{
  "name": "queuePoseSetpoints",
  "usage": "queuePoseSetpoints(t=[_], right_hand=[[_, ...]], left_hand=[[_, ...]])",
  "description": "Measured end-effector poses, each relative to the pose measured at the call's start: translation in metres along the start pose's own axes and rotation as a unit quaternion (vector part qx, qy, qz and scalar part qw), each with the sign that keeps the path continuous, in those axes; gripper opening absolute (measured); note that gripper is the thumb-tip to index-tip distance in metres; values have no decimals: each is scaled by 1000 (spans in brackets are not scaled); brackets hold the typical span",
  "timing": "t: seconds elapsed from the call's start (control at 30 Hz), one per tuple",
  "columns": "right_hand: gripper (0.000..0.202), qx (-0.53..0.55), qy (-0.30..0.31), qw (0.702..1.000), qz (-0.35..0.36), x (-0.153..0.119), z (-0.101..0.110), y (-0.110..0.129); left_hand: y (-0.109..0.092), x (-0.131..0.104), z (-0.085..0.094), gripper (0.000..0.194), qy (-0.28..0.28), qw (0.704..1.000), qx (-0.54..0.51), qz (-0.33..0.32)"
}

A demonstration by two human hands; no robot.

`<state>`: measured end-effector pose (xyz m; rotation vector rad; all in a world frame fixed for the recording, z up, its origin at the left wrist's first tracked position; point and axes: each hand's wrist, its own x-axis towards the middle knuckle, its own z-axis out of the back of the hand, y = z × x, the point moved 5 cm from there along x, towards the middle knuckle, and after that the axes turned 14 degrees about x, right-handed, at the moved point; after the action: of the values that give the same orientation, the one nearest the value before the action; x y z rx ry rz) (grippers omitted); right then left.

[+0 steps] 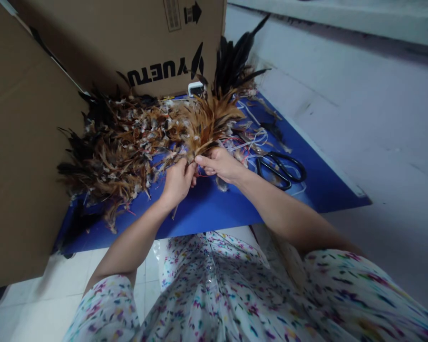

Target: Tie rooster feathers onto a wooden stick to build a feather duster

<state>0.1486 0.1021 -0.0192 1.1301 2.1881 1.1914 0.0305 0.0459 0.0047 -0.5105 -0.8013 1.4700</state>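
A bunch of golden-brown feathers (205, 121) fans upward in front of me, its narrow base pinched between my fingers. My left hand (179, 181) is closed at the base from the left. My right hand (221, 164) meets it from the right, thumb and fingers pressed together at the same spot. Any thread between the fingertips is too small to make out. Left of the hands spreads a large pile of brown and black feather bunches (128, 142). Black-handled scissors (289, 170) lie right of my right hand, beside loose white string (258, 138).
Everything lies on a blue tabletop (207, 209). Cardboard boxes (92, 38) stand behind and to the left. Long black feathers (235, 61) rise at the back right, near a small white-framed object (195, 88). A pale wall (360, 109) borders the right side.
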Motion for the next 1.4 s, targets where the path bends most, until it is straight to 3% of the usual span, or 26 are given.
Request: queuePoseSetpoints(t=[0.53,0.93,1.13,1.23,1.3,1.4], right_hand=[[62,10,-61,997,36,0,-1,-6],[60,-5,-51,998,29,-1,2,0],[52,-14,-84,996,32,0,11,6],[45,-15,-92,995,29,-1,13,9],[42,-19,-91,995,28,-1,13,9],[40,-23,-92,995,26,-1,13,10]], left_hand=[[-7,-5,-5,18,-7,998,62,-29],[-3,-10,-3,19,-6,999,-32,-40],[27,12,28,31,-114,990,67,-42],[49,30,53,20,-184,965,177,-64],[61,41,60,16,-186,952,228,-83],[70,51,56,18,-148,947,261,-115]])
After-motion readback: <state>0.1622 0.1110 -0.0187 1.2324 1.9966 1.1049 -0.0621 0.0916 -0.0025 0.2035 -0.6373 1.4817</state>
